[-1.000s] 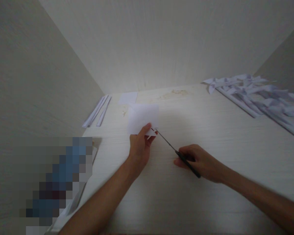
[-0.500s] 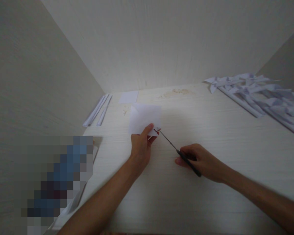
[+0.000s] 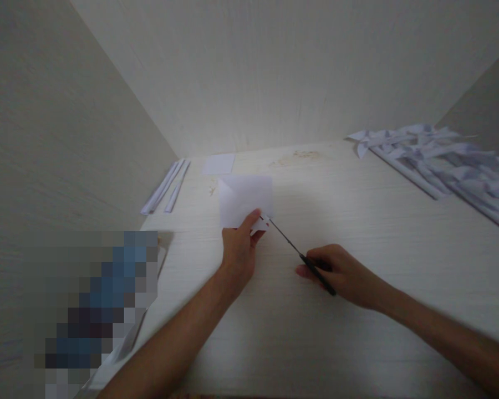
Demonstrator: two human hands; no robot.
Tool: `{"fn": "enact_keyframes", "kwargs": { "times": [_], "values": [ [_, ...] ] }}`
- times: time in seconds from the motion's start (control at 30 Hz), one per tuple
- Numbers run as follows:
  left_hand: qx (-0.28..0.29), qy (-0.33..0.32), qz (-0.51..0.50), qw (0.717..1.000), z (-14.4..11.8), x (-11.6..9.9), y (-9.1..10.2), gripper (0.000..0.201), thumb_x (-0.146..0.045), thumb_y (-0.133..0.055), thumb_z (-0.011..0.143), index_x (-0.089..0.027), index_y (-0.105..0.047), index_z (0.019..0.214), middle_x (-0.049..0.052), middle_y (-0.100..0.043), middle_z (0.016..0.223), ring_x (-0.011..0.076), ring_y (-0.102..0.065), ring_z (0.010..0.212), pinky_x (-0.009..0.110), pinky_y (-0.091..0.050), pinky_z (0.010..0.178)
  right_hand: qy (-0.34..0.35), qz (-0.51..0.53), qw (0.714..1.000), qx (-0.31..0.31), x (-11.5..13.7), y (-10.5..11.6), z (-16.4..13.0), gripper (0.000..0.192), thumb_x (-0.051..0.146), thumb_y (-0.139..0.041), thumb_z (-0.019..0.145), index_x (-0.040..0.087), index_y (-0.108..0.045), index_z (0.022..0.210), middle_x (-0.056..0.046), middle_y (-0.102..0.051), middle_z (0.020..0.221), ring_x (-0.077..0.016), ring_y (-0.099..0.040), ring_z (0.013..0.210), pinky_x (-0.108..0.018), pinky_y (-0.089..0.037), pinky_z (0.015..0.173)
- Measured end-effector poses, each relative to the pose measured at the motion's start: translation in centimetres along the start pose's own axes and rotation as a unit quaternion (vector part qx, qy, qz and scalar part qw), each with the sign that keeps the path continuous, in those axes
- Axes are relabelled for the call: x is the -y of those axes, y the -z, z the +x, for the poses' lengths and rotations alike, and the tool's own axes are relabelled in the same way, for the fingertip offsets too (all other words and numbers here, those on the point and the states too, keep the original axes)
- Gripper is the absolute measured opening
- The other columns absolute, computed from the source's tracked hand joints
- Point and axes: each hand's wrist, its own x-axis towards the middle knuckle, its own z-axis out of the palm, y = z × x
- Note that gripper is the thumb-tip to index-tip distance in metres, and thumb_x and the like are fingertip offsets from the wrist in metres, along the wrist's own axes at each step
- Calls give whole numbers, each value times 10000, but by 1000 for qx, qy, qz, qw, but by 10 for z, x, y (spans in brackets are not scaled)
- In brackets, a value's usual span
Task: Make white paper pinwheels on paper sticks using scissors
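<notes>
Left hand (image 3: 239,249) pinches the near edge of a white paper sheet (image 3: 246,199), held just above the counter (image 3: 357,233) toward its far-left corner. Right hand (image 3: 341,274) is closed around the dark handles of scissors (image 3: 299,256) — tips at the sheet's near-right corner. Paper strips (image 3: 166,185) lie along the left edge; folded paper pieces (image 3: 441,158) are piled at the far-right corner — well apart from both hands.
</notes>
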Motion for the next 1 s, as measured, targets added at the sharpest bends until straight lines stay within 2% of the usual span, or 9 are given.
{"fn": "enact_keyframes", "kwargs": {
  "times": [0.13,0.23,0.3,0.4,0.53,0.67,0.8,0.9,1.0],
  "values": [
    [-8,8,-35,999,3,-4,0,217,-64,-661,567,-164,-593,747,-31,-613,727,62,-563,559,145,-459,453,8,48,999,1,0,2,0,404,457,-557,704,182,-352,490,62,-287,475,-66,-268,437,-214,-201,393],
    [-4,39,-56,998,1,-1,-1,186,-66,-654,588,-163,-584,730,-30,-608,726,50,-556,557,132,-450,469,27,140,986,-88,2,1,2,333,423,-577,690,183,-402,539,63,-337,483,-71,-316,438,-211,-256,404],
    [7,74,-52,996,-5,5,-3,178,-81,-656,599,-160,-587,743,-16,-615,743,55,-560,572,132,-448,477,36,198,967,-160,3,-1,5,268,376,-620,659,180,-449,594,41,-455,533,-87,-406,484,-217,-330,451],
    [62,111,-36,991,-19,19,-7,188,-128,-663,612,-156,-606,788,17,-637,796,98,-594,656,163,-468,510,50,258,939,-220,4,-7,8,239,304,-683,599,180,-482,636,0,-588,665,-110,-499,570,-229,-391,512],
    [128,104,-28,986,-29,28,-8,212,-147,-679,605,-156,-625,810,30,-655,828,133,-611,727,196,-488,560,40,282,919,-272,2,-7,9,219,258,-703,574,177,-510,636,44,-536,549,-82,-455,483,-208,-367,457],
    [105,84,-5,991,-18,19,-4,153,-189,-705,573,-128,-644,699,28,-658,740,109,-595,613,201,-482,527,43,283,915,-283,-4,6,10,215,225,-726,550,165,-534,624,42,-532,559,-75,-451,495,-199,-353,451],
    [109,65,44,991,-9,12,1,164,-210,-718,552,-105,-659,663,59,-666,713,151,-614,675,260,-494,622,55,298,897,-322,-12,18,15,206,214,-729,554,166,-546,633,52,-511,532,-59,-410,444,-188,-301,396],
    [147,60,91,983,-9,15,5,156,-216,-720,543,-111,-669,647,63,-667,705,156,-611,659,283,-493,638,63,323,870,-368,-14,21,18,200,218,-722,561,175,-543,638,61,-498,529,-39,-355,390,-182,-246,354],
    [209,68,121,968,-9,17,9,156,-204,-717,536,-130,-680,668,46,-665,702,134,-598,621,273,-496,624,69,329,859,-386,-13,23,18,193,211,-720,550,182,-545,626,55,-511,549,-36,-351,383,-183,-231,341]
  ]
}}
